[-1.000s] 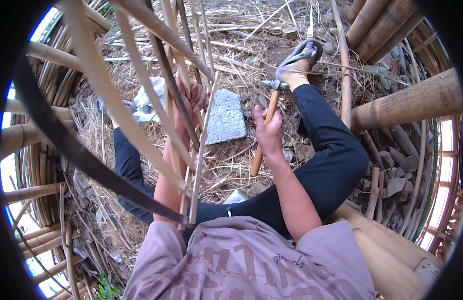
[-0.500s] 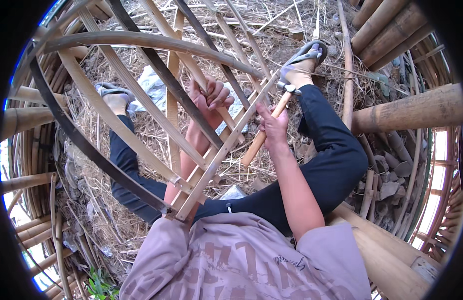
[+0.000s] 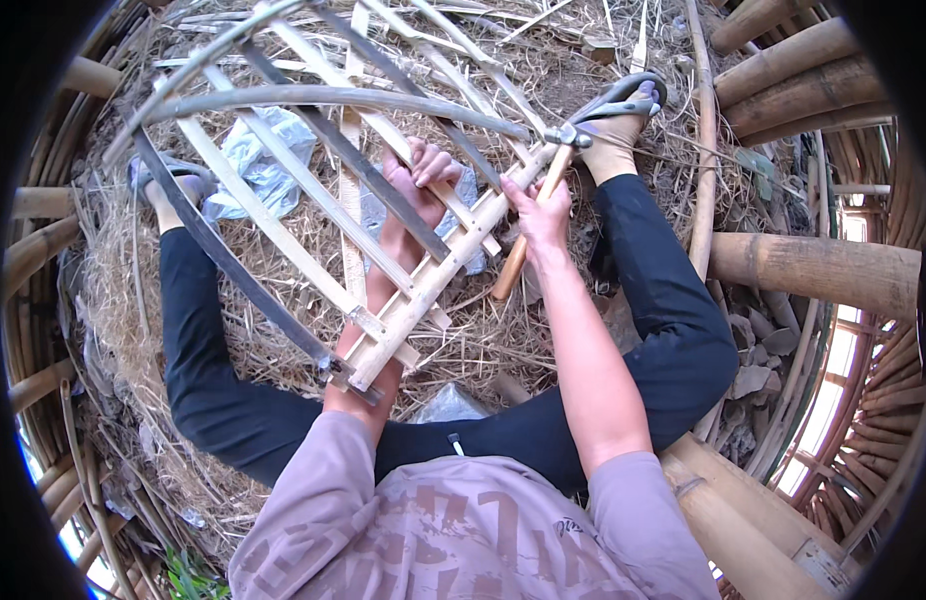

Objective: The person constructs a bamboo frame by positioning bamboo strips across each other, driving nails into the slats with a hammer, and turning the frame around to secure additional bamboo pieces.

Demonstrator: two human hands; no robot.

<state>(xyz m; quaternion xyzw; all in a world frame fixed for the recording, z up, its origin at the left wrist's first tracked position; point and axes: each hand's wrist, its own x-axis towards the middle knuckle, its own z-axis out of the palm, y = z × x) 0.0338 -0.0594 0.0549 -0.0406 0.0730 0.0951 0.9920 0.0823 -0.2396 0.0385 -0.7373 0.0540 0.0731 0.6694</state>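
A curved frame of bamboo slats (image 3: pixel 301 190), some pale and some dark, stands over my legs, its slat ends set into a pale end rail (image 3: pixel 433 283). My left forearm passes behind the slats. My left hand (image 3: pixel 420 180) is closed round one pale slat, a little beyond the rail. A hammer (image 3: pixel 555 178) with a wooden handle and metal head is in my right hand (image 3: pixel 541 215), head pointing away from me near the rail's far end. My right thumb and fingers are up against the rail. The handle's lower end hangs free below that hand.
Straw and dry stalks cover the ground (image 3: pixel 113 290). Clear plastic sheeting (image 3: pixel 273 165) lies beyond the frame at left, another plastic piece (image 3: pixel 451 403) between my legs. Thick bamboo poles (image 3: pixel 813 270) stick in from the right, beside broken stones (image 3: pixel 758 375). Bamboo walls stand on both sides.
The frame has tilted, so its end rail shows a broader face. My right hand and the hammer have moved slightly farther away from me. My left hand keeps its grip on the slat.
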